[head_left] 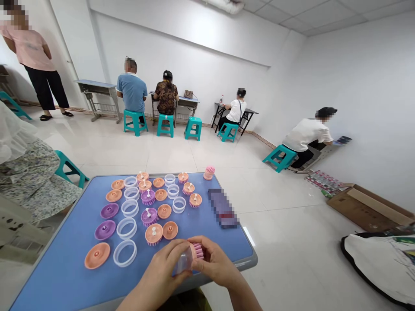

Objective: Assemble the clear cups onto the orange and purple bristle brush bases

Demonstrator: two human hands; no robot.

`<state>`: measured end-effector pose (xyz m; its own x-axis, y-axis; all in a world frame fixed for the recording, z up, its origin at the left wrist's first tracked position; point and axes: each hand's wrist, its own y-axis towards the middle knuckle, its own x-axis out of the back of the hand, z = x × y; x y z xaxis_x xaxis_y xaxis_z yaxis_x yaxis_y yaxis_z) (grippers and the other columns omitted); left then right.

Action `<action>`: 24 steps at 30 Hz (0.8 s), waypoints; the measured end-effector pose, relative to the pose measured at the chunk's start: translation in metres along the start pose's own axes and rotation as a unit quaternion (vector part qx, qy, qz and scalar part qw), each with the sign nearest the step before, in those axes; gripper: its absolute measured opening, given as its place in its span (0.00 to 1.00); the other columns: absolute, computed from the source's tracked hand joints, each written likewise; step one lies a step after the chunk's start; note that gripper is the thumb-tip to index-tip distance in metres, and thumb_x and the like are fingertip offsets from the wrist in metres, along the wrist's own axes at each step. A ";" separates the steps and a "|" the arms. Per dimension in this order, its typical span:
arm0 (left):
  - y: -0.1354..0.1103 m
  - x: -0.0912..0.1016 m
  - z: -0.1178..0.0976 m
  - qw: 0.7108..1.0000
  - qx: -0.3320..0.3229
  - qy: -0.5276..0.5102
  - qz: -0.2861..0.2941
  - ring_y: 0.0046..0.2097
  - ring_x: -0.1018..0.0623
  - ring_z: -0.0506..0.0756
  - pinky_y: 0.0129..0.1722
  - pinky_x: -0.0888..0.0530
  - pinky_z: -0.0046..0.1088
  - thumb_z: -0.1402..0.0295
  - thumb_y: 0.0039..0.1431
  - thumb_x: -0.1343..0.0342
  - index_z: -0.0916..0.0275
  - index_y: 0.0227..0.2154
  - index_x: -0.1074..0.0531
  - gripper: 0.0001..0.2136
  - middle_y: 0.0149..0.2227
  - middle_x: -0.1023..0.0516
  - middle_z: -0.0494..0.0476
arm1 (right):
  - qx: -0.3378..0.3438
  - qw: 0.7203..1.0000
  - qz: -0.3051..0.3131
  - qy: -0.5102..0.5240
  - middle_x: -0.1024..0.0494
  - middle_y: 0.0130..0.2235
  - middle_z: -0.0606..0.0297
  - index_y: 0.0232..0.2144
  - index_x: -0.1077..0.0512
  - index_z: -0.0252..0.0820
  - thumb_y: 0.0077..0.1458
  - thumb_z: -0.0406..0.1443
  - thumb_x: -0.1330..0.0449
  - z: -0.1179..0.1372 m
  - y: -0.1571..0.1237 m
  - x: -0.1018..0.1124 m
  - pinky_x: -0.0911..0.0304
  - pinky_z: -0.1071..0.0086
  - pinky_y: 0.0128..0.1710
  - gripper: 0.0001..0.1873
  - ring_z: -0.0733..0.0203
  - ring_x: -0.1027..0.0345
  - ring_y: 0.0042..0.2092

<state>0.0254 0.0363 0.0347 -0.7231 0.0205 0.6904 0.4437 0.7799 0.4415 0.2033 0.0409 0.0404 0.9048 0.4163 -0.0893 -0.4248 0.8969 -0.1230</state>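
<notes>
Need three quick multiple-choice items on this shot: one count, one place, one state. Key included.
1. How many purple pieces lie on the blue table? A two; B four; C seven.
2. Where is the cardboard box? A on the table; B on the floor at right; C under a stool.
3. What do the left hand and right hand hold? A a pink bristled piece with a clear plastic ring; B a purple disc; C nothing.

1 B: two plain discs, two bristled.
2 B: it sits on the floor, right of the table.
3 A: both hands grip them together.
</notes>
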 end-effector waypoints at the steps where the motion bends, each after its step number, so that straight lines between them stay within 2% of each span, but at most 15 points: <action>1: -0.002 -0.003 0.000 1.000 -0.005 0.011 -0.005 0.42 0.23 0.57 0.39 0.25 0.28 0.74 0.46 0.41 0.59 0.44 0.34 0.20 0.42 0.24 0.60 | -0.001 1.000 -0.003 0.006 0.29 0.36 0.64 0.41 0.32 0.40 0.43 0.39 0.36 -0.001 0.000 -0.001 0.38 0.67 0.36 0.21 0.62 0.35 0.36; 5: -0.002 -0.005 -0.001 0.999 0.003 0.046 0.006 0.46 0.25 0.58 0.42 0.26 0.31 0.71 0.49 0.43 0.57 0.48 0.37 0.22 0.47 0.26 0.60 | 0.007 0.999 -0.028 0.035 0.28 0.35 0.63 0.41 0.33 0.40 0.42 0.42 0.35 -0.006 -0.001 -0.001 0.37 0.66 0.37 0.22 0.60 0.34 0.36; 9: 0.011 0.007 0.007 0.992 0.047 0.120 0.007 0.52 0.30 0.64 0.47 0.29 0.41 0.68 0.44 0.38 0.60 0.53 0.41 0.31 0.52 0.31 0.65 | 0.020 0.993 -0.107 0.053 0.29 0.35 0.64 0.41 0.33 0.41 0.43 0.44 0.36 -0.007 -0.002 0.006 0.36 0.67 0.35 0.23 0.62 0.35 0.34; 13: 0.028 0.019 0.017 0.965 0.090 0.243 0.040 0.50 0.30 0.67 0.50 0.34 0.48 0.71 0.42 0.37 0.65 0.43 0.31 0.22 0.46 0.26 0.66 | 0.020 0.981 -0.188 0.044 0.28 0.34 0.63 0.41 0.34 0.41 0.45 0.46 0.38 -0.007 -0.002 0.016 0.35 0.66 0.33 0.23 0.62 0.35 0.31; 18: 0.044 0.020 0.013 0.929 0.120 0.338 0.093 0.42 0.26 0.64 0.43 0.31 0.43 0.73 0.46 0.42 0.64 0.33 0.28 0.08 0.36 0.22 0.64 | 0.030 0.972 -0.224 0.066 0.27 0.34 0.62 0.41 0.33 0.41 0.42 0.46 0.36 -0.009 -0.003 0.017 0.35 0.66 0.33 0.24 0.62 0.35 0.31; 24: 0.053 0.015 0.014 0.915 0.127 0.370 0.102 0.37 0.24 0.65 0.43 0.31 0.43 0.72 0.44 0.41 0.65 0.33 0.30 0.10 0.29 0.22 0.65 | 0.035 0.972 -0.222 0.068 0.27 0.34 0.61 0.41 0.33 0.41 0.43 0.46 0.36 -0.011 -0.005 0.019 0.35 0.66 0.33 0.24 0.61 0.34 0.32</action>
<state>0.0305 0.0866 0.0597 -0.0407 -0.1733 0.9840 0.3242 0.9292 0.1771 0.2217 0.0428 0.0281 0.9844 -0.0328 -0.1727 0.0133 0.9935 -0.1128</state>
